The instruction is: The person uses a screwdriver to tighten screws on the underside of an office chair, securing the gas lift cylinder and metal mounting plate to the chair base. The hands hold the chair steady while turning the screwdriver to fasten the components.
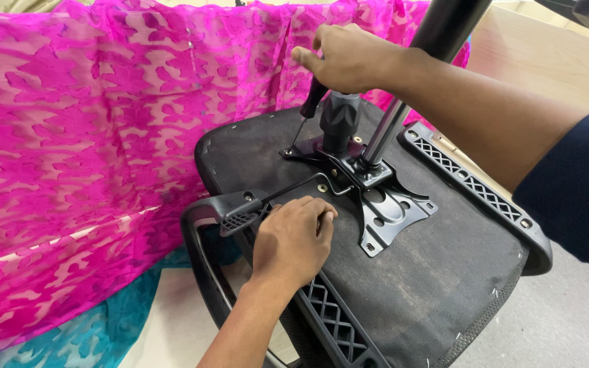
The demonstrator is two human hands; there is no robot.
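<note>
While the right hand grips a screwdriver, left hand, fingers curled, steadies the upturned chair seat; a tilted tip may slip off the screw.

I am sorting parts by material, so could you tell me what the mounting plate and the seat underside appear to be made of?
The mounting plate looks like stamped metal with a black painted finish: thin, glossy, with pressed ribs and punched holes. The seat underside seems covered in matte black fabric, probably non-woven, dusty and stapled along the edge.
</note>
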